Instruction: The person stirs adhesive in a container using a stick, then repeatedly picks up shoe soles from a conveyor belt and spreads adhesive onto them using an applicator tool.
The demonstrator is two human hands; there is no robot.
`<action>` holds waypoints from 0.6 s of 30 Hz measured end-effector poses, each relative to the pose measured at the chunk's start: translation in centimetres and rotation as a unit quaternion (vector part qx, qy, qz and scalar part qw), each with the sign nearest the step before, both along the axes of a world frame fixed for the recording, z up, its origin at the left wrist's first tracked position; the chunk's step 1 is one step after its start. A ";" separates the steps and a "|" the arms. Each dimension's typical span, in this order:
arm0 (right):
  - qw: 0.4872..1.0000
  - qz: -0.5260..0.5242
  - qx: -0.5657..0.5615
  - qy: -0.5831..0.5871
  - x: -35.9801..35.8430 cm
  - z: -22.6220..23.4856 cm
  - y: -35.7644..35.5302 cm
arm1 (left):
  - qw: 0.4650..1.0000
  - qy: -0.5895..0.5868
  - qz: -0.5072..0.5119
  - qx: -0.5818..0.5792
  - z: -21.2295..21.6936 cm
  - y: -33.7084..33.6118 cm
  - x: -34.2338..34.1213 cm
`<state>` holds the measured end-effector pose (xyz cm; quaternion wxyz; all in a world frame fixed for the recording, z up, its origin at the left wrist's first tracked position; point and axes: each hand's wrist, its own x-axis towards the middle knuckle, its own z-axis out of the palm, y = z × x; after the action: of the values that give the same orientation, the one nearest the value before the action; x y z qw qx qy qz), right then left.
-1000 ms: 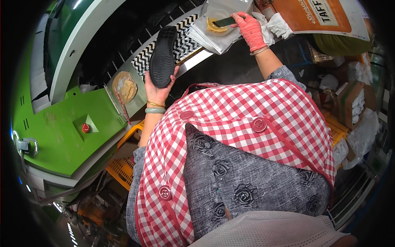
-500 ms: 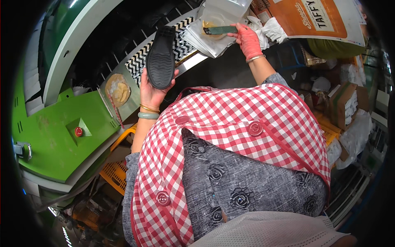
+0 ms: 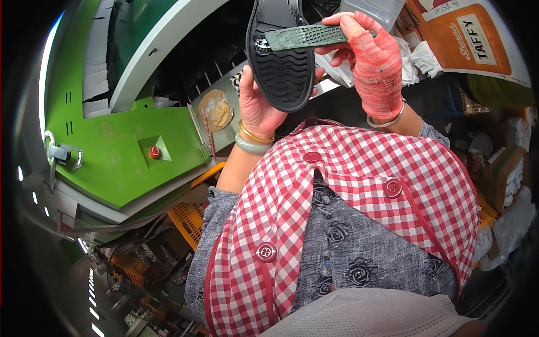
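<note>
My left hand (image 3: 259, 108) holds a black shoe sole (image 3: 285, 81) from below, fingers and thumb around its rounded end. The sole stands tilted, its wavy, ridged face toward me; its far end runs out of the picture. My right hand (image 3: 377, 73), in a red knit fingerless glove, pinches a flat green brush (image 3: 306, 37) with a textured handle. The brush lies across the sole, its tip at a shiny wet patch (image 3: 261, 45) near the sole's left edge. Bristles are too small to make out.
A green machine panel with a red button (image 3: 154, 152) stands to the left. Beside it, a round yellowish-crusted dish (image 3: 216, 109) lies on a ledge. A translucent plastic tub (image 3: 373, 11) and an orange-and-white carton (image 3: 477, 42) are at the far right. A yellow crate (image 3: 187, 222) stands lower left.
My right hand has brought the brush from the plastic-lined tub onto the sole. My left hand has raised the sole closer, and the view has shifted. A shiny wet patch now shows on the sole.
</note>
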<state>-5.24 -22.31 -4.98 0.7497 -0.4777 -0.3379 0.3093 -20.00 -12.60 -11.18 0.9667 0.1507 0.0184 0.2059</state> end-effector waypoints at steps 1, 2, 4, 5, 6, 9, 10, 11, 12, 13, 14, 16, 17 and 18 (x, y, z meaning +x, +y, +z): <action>1.000 0.001 0.002 0.008 -0.3 0.2 0.0 | 1.000 0.004 0.006 0.006 0.3 -0.2 0.0; 1.000 -0.001 0.005 0.017 -0.4 0.4 0.0 | 1.000 0.005 0.006 0.011 0.7 -0.3 0.1; 1.000 -0.006 0.005 0.012 -0.5 0.6 -0.1 | 0.999 -0.021 -0.002 0.031 1.3 -0.5 0.3; 1.000 -0.008 -0.005 0.005 -0.6 0.7 0.0 | 0.999 0.003 0.007 0.054 1.3 -0.5 0.2; 1.000 -0.011 -0.016 -0.002 -0.6 0.7 0.1 | 0.998 0.004 0.007 0.058 1.4 -0.5 0.2; 0.999 -0.028 -0.012 0.008 -0.7 0.1 0.4 | 0.993 0.034 0.003 0.109 1.8 -0.4 0.3; 0.999 -0.045 -0.011 0.008 -0.8 0.1 0.4 | 0.993 0.035 0.000 0.113 1.8 -0.5 0.3; 0.999 -0.052 -0.005 0.013 -0.8 -0.1 0.5 | 0.990 0.056 0.006 0.132 1.7 -0.6 0.3; 0.998 -0.056 -0.001 0.014 -0.7 -0.1 0.6 | 0.985 0.076 0.011 0.152 1.6 -0.6 0.3; 0.997 -0.070 -0.001 0.010 -0.6 -0.1 0.8 | 0.985 0.068 0.009 0.157 1.6 -0.6 0.3; 0.996 -0.084 -0.002 0.006 -0.5 0.2 0.8 | 0.984 0.068 0.005 0.162 1.6 -0.6 0.3; 0.995 -0.096 -0.003 -0.007 0.1 0.8 0.8 | 0.981 0.046 -0.001 0.187 1.8 -0.7 0.2; 0.994 -0.106 -0.009 -0.022 0.5 1.0 0.9 | 0.969 0.106 0.018 0.222 2.4 -1.1 0.3; 0.993 -0.114 -0.004 -0.022 0.8 1.1 1.0 | 0.968 0.103 0.011 0.228 2.5 -1.2 0.4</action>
<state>-4.47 -21.33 -3.91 0.7704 -0.5227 -0.2966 0.2127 -19.63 -13.77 -8.65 0.8974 0.3871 0.0724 0.1989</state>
